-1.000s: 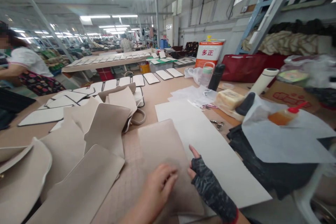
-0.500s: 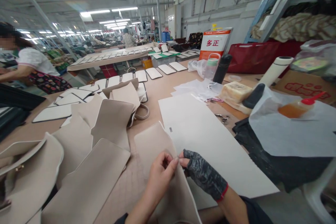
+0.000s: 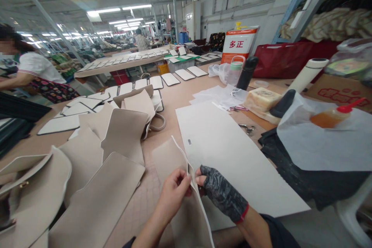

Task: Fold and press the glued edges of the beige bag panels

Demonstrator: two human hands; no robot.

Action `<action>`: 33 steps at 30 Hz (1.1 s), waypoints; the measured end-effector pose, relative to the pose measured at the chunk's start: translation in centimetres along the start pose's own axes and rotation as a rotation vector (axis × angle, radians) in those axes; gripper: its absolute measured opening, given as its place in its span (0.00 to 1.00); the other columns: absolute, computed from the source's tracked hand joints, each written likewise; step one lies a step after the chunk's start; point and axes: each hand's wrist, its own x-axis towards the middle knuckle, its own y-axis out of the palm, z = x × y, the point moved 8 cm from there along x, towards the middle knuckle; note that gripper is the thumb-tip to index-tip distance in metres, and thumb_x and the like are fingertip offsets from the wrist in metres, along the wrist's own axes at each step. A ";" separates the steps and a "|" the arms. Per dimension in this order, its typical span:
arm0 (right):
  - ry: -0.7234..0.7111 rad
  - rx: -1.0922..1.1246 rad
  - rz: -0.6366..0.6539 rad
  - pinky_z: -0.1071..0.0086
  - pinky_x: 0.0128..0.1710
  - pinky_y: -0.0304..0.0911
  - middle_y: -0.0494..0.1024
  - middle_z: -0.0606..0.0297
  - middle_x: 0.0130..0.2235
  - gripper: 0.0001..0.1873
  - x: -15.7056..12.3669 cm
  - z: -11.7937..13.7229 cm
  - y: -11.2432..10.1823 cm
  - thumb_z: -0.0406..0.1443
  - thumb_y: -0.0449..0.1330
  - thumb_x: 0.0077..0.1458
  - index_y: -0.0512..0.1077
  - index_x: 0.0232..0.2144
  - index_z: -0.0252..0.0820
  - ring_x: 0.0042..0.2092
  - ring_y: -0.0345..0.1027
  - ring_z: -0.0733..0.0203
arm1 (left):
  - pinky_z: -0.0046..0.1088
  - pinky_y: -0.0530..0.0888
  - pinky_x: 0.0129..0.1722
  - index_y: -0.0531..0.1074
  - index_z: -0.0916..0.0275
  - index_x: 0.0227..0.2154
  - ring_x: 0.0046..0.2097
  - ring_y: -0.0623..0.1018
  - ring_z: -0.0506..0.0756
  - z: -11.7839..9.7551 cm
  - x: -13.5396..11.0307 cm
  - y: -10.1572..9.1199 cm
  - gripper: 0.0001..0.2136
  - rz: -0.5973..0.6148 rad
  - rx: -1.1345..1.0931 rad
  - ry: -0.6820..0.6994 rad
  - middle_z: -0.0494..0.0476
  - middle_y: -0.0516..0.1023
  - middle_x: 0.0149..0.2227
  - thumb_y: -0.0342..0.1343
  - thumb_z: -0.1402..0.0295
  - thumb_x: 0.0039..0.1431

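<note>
A beige leather panel [image 3: 170, 159] lies in front of me on the worktable [image 3: 171, 102], its right edge lifted off the surface. My left hand [image 3: 173, 193], bare, pinches that raised edge from the left. My right hand [image 3: 216, 190], in a dark patterned fingerless glove, pinches the same edge from the right, fingertips nearly meeting the left ones. A large white sheet [image 3: 232, 151] lies flat just right of the panel.
Several more beige panels [image 3: 95, 201] overlap at the left, with a beige bag [image 3: 142, 108] behind. Small scissors [image 3: 247, 128], a glue bottle with red cap [image 3: 334, 115], a black flask [image 3: 246, 71] and a roll [image 3: 308, 74] sit right. A person [image 3: 31, 73] works far left.
Both hands went from resting flat on the panel to pinching its right edge, and that edge has risen off the table. The view tilted slightly downward.
</note>
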 end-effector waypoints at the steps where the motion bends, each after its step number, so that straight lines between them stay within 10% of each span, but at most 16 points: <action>1: -0.013 -0.029 -0.020 0.72 0.24 0.60 0.68 0.70 0.20 0.10 0.2 0.0 -0.3 0.41 0.56 0.40 0.64 0.21 0.39 0.23 0.63 0.65 | 0.26 0.67 0.25 0.63 0.61 0.21 0.22 0.69 0.51 -0.2 -0.1 -0.4 0.15 -0.024 0.023 0.021 0.50 0.69 0.18 0.55 0.55 0.50; 10: -0.200 -0.415 -0.344 0.71 0.24 0.54 0.64 0.71 0.17 0.08 2.6 2.4 -8.4 0.39 0.57 0.39 0.63 0.17 0.42 0.22 0.56 0.66 | 0.24 0.65 0.25 0.64 0.61 0.20 0.24 0.69 0.51 -3.0 -3.6 -3.3 0.12 -0.170 0.058 0.209 0.49 0.67 0.19 0.53 0.61 0.54; 18: -0.329 -0.327 -0.240 0.63 0.34 0.69 0.71 0.54 0.45 0.20 0.0 4.3 -3.8 0.45 0.52 0.55 0.63 0.46 0.40 0.38 0.71 0.57 | 0.26 0.67 0.25 0.60 0.60 0.18 0.22 0.71 0.52 -2.2 -1.3 -2.4 0.14 -0.256 0.025 0.121 0.48 0.66 0.16 0.54 0.58 0.50; 23: -0.894 -1.025 -0.376 0.49 0.44 0.67 0.68 0.45 0.51 0.19 -5.4 7.0 0.9 0.43 0.57 0.52 0.68 0.44 0.38 0.49 0.66 0.42 | 0.28 0.69 0.26 0.61 0.60 0.20 0.23 0.72 0.53 -2.5 -0.8 -2.0 0.12 -0.231 0.009 0.136 0.49 0.69 0.18 0.53 0.59 0.51; 26: -0.880 -1.291 -0.496 0.49 0.36 0.71 0.73 0.41 0.43 0.16 -4.8 4.7 1.6 0.40 0.51 0.56 0.70 0.42 0.34 0.41 0.71 0.41 | 0.28 0.70 0.27 0.61 0.61 0.20 0.24 0.73 0.53 -2.7 -0.8 -1.4 0.12 -0.226 0.050 0.160 0.49 0.69 0.19 0.51 0.60 0.53; 33: -0.821 -1.185 -0.339 0.55 0.43 0.70 0.75 0.48 0.43 0.18 -3.3 4.7 -0.4 0.31 0.46 0.57 0.66 0.48 0.35 0.44 0.71 0.48 | 0.30 0.71 0.36 0.72 0.63 0.30 0.34 0.74 0.55 -7.6 -1.8 -3.3 0.08 -0.188 0.503 0.616 0.57 0.76 0.31 0.52 0.64 0.58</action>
